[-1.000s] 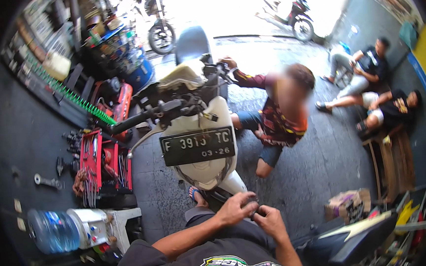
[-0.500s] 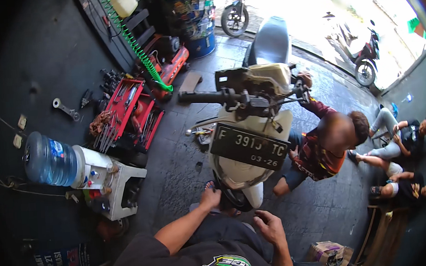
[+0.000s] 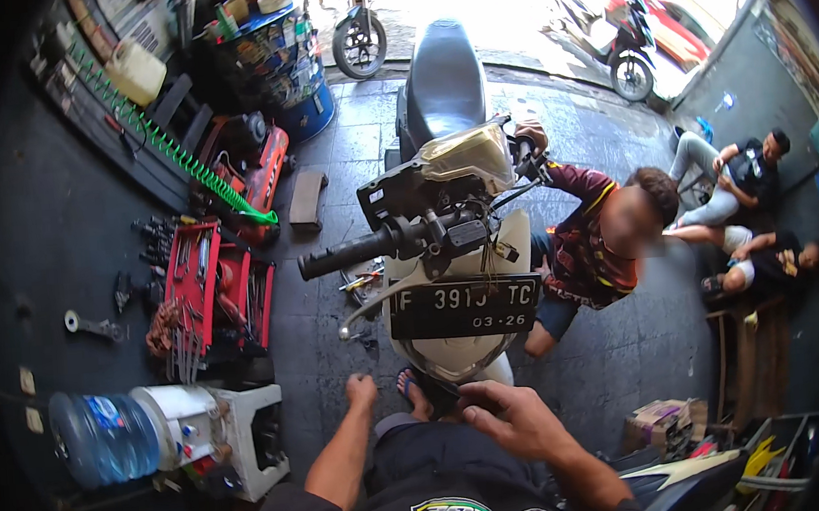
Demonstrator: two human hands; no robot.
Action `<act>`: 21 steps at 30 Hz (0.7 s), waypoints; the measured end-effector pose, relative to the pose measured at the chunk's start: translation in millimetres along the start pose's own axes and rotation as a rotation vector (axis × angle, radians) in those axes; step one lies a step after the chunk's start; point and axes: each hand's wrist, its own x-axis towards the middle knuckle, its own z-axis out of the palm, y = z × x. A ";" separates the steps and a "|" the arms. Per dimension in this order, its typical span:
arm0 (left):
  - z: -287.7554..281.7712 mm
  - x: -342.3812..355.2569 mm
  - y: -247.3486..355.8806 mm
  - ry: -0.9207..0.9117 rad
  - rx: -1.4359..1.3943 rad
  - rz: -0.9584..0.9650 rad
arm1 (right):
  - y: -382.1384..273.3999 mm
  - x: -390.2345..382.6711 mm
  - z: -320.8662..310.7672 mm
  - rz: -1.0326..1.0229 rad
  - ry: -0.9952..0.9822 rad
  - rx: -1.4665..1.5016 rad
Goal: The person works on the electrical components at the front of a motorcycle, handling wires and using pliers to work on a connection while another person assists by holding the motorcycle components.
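Hands are seen low at the white scooter's front fender (image 3: 455, 361). The left hand (image 3: 360, 392) is closed in a fist beside it; the right hand (image 3: 511, 419) is curled loosely, touching its lower edge, nothing visibly gripped.

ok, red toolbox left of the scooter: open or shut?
Open. The red toolbox has its tiered trays spread apart on the floor, with wrenches and other tools showing in them. Neither hand touches it.
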 end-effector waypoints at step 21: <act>-14.1 -183.7 205.9 -0.756 -0.674 0.028 | 32.9 18.0 -4.3 0.150 0.288 0.113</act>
